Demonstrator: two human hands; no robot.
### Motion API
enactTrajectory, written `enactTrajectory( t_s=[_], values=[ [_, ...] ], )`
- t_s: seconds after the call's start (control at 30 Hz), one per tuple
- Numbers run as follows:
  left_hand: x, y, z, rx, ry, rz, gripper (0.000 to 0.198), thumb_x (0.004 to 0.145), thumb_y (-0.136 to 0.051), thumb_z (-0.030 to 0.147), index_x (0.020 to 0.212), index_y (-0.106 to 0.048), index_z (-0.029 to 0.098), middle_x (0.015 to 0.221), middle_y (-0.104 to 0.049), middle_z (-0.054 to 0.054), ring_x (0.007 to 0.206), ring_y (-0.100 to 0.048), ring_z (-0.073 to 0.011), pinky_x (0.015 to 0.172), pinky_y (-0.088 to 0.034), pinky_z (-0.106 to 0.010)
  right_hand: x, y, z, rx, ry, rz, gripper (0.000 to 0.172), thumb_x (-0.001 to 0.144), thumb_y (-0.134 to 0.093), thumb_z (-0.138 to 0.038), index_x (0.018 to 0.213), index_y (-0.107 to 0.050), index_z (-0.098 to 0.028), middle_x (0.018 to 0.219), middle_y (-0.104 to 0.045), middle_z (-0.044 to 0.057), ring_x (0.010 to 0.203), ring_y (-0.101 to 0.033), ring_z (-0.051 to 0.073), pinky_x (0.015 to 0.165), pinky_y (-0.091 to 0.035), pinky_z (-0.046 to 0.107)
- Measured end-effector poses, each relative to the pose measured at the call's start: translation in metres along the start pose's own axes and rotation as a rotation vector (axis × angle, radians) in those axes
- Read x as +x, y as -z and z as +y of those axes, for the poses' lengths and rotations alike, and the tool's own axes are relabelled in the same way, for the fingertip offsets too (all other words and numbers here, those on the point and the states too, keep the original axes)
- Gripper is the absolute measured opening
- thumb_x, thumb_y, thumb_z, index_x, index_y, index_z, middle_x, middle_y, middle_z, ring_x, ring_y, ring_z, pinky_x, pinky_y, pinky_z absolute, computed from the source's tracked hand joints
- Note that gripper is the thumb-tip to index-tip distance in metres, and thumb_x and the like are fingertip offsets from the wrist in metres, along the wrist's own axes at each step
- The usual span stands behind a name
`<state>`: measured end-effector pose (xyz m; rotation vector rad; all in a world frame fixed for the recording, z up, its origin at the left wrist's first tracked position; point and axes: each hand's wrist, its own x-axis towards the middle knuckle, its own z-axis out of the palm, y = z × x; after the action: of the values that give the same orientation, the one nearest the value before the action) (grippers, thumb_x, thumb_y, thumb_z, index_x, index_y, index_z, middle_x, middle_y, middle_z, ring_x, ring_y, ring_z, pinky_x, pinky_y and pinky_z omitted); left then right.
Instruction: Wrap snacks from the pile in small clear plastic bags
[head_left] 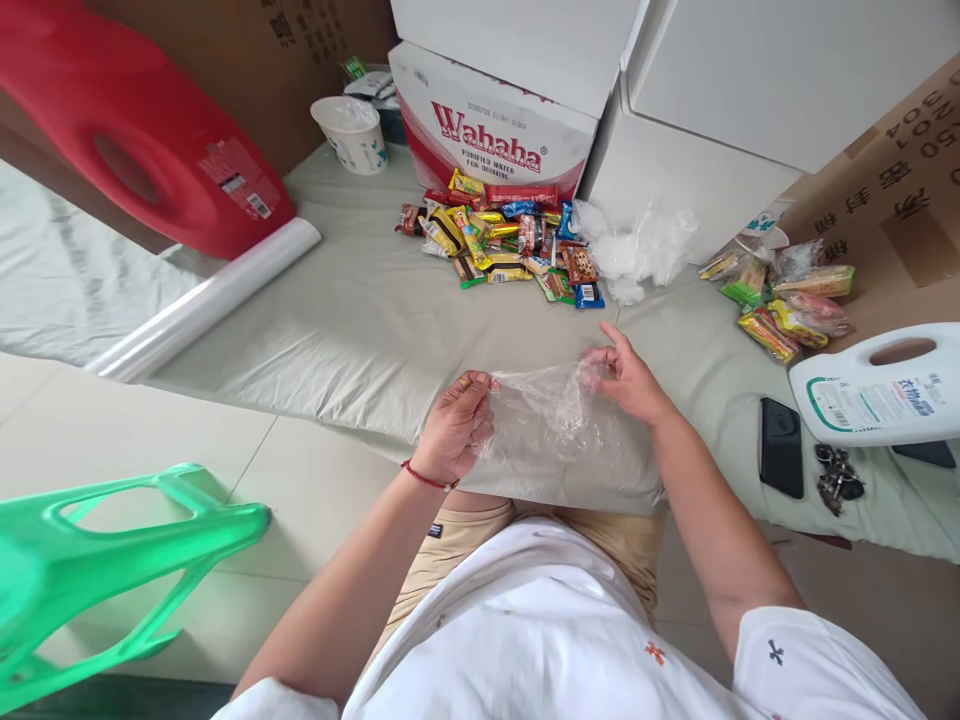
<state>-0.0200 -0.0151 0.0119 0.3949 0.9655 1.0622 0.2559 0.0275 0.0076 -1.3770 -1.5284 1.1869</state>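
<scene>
A clear plastic bag is stretched between my two hands, above my lap at the edge of the covered surface. My left hand pinches its left upper corner between thumb and curled fingers. At the other end, my right hand grips the bunched film with its thumb and lower fingers, while the index finger points away. Beyond the bag lies a pile of wrapped snacks in yellow, red, brown and blue packaging. Crumpled clear plastic bags rest against the pile's right side.
Behind the snacks stands a Wahaha carton. A paper cup, a plastic film roll and a red jug are leftward. More snacks, a white detergent bottle, a phone and keys lie right. A green stool stands left.
</scene>
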Motion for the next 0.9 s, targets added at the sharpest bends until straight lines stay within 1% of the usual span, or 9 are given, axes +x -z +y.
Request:
enactTrajectory(
  t_s=[0.07,0.17,0.27,0.4,0.5,0.6,0.73,0.83,0.9],
  values=[
    [-0.001,0.009,0.002,0.0,-0.006,0.026,0.048,0.065,-0.09,0.049,0.083,-0.058,0.019,0.047,-0.033,0.014,0.035,-0.023,-0.0011,0.034,-0.018,-0.014,0.013,-0.008,0.006,0.161,-0.11,0.065,0.061,0.067,-0.086,-0.046,0.122,-0.065,-0.026,0.084,-0.067,-0.001,0.092,-0.07,0.02,0.087,-0.058,0.037],
    [-0.003,0.021,0.003,0.0,-0.027,0.093,0.046,0.067,-0.089,0.05,0.084,-0.058,0.019,0.047,-0.032,0.014,0.036,-0.023,-0.0019,0.034,-0.017,-0.015,0.022,-0.015,0.011,0.276,-0.207,0.254,0.042,0.064,-0.086,-0.05,0.088,-0.066,-0.021,0.08,-0.063,-0.002,0.068,-0.064,0.013,0.06,-0.055,0.026],
    [-0.012,0.032,0.0,0.043,-0.052,0.141,0.047,0.069,-0.086,0.054,0.086,-0.058,0.02,0.049,-0.029,0.013,0.038,-0.021,-0.0027,0.036,-0.017,-0.016,0.026,-0.019,0.013,0.286,-0.262,0.419,0.043,0.063,-0.085,-0.051,0.084,-0.062,-0.021,0.073,-0.057,-0.004,0.056,-0.058,0.009,0.044,-0.043,0.02],
    [-0.034,0.052,-0.01,0.419,-0.147,0.181,0.045,0.082,-0.074,0.059,0.101,-0.059,0.022,0.057,-0.035,0.01,0.043,-0.03,-0.0062,0.041,-0.026,-0.019,0.026,-0.026,0.013,0.25,-0.275,0.42,0.04,0.066,-0.083,-0.051,0.084,-0.061,-0.021,0.068,-0.055,-0.006,0.045,-0.047,0.006,0.035,-0.029,0.02],
    [-0.055,0.068,-0.016,0.989,-0.478,0.375,0.054,0.079,-0.078,0.051,0.121,-0.058,0.022,0.09,-0.061,-0.003,0.072,-0.058,-0.0166,0.065,-0.051,-0.031,0.024,-0.035,0.009,0.213,-0.258,0.365,0.037,0.068,-0.081,-0.05,0.083,-0.063,-0.021,0.065,-0.055,-0.005,0.041,-0.043,0.006,0.033,-0.024,0.021],
    [-0.072,0.071,-0.02,1.373,-0.93,0.524,0.062,0.08,-0.08,0.038,0.134,-0.053,0.023,0.122,-0.06,-0.016,0.112,-0.061,-0.0327,0.094,-0.052,-0.052,0.021,-0.046,0.003,0.189,-0.23,0.321,0.033,0.072,-0.079,-0.049,0.081,-0.062,-0.022,0.062,-0.054,-0.005,0.039,-0.041,0.007,0.033,-0.023,0.022],
    [-0.073,0.05,-0.031,1.533,-1.265,0.207,0.056,0.084,-0.076,0.02,0.134,-0.056,0.034,0.12,-0.066,-0.011,0.124,-0.059,-0.0325,0.107,-0.046,-0.052,0.017,-0.06,-0.004,0.192,-0.203,0.278,0.028,0.076,-0.076,-0.048,0.079,-0.062,-0.024,0.06,-0.052,-0.004,0.039,-0.039,0.008,0.033,-0.023,0.024],
    [-0.051,0.038,-0.041,1.572,-1.185,-0.111,0.049,0.086,-0.069,0.014,0.13,-0.062,0.034,0.127,-0.068,-0.009,0.132,-0.056,-0.0314,0.116,-0.037,-0.054,0.014,-0.065,-0.005,0.209,-0.211,0.263,0.026,0.076,-0.075,-0.047,0.079,-0.062,-0.024,0.06,-0.052,-0.004,0.039,-0.039,0.008,0.033,-0.022,0.024],
    [-0.033,0.037,-0.046,1.564,-1.067,-0.218,0.037,0.089,-0.065,0.016,0.123,-0.068,0.03,0.126,-0.069,-0.011,0.131,-0.056,-0.0316,0.116,-0.036,-0.055,0.012,-0.064,-0.004,0.218,-0.223,0.264,0.025,0.076,-0.074,-0.046,0.079,-0.063,-0.024,0.061,-0.053,-0.004,0.039,-0.039,0.008,0.034,-0.022,0.024]
  ],
)
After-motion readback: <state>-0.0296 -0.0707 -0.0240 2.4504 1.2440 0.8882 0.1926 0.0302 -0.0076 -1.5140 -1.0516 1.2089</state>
